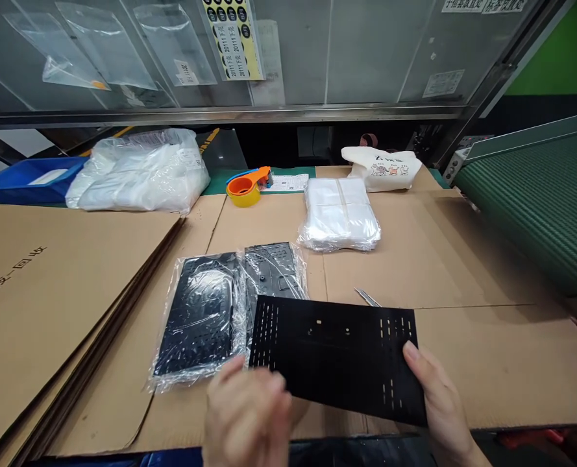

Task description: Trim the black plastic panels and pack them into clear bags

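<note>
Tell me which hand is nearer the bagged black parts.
Left. The left hand is just in front of the bagged black parts; the right hand is farther right, holding the black panel.

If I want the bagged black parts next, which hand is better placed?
Probably the left hand: it is nearer the bagged black parts, while the right hand grips the right end of the black panel. Blur hides whether the left touches the panel.

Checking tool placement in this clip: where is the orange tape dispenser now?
In the head view, the orange tape dispenser sits left of centre, at the far side of the cardboard-covered worktop, between the plastic-wrapped bundle and the printed paper sheet.
</note>
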The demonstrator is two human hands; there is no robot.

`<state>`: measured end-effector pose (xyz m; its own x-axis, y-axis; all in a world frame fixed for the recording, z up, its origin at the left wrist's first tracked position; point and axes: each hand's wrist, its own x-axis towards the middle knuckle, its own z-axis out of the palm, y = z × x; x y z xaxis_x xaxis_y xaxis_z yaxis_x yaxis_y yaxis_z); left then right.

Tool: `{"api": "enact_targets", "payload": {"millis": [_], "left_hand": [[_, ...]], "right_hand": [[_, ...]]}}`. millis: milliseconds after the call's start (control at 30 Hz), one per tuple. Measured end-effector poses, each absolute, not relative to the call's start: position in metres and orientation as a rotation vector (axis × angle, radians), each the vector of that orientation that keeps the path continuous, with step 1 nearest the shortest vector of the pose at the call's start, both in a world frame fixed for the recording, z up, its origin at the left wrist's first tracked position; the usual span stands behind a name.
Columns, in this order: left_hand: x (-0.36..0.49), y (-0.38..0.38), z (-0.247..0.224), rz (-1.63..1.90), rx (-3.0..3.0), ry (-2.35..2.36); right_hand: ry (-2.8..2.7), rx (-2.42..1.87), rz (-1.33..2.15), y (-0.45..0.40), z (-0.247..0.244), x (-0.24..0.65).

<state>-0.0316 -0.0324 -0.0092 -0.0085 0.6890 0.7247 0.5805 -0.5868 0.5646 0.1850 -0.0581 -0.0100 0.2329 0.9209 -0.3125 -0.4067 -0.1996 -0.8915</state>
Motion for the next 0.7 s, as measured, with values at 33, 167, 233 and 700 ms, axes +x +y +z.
{"api": "enact_targets", "payload": {"millis": [33, 167, 233, 700], "left_hand": [[-0.036, -0.027, -0.006, 1.623, 2.012, 1.471], [-0.04, -0.014, 0.006, 1.305, 1.452, 1.522], [-0.04, -0.013, 0.008, 1.208, 1.291, 1.456], [-0.009, -0.028, 0.026, 1.475, 0.845, 1.095]], "right_hand": [[-0.572, -1.222, 1.318, -0.059, -0.013, 0.188], [-0.623, -1.234, 1.291, -0.059, -0.019, 0.194], [-0.793, -1.246, 1.226, -0.058, -0.016, 0.197], [-1.575, -1.184, 0.077, -0.044, -0.021, 0.211]]}}
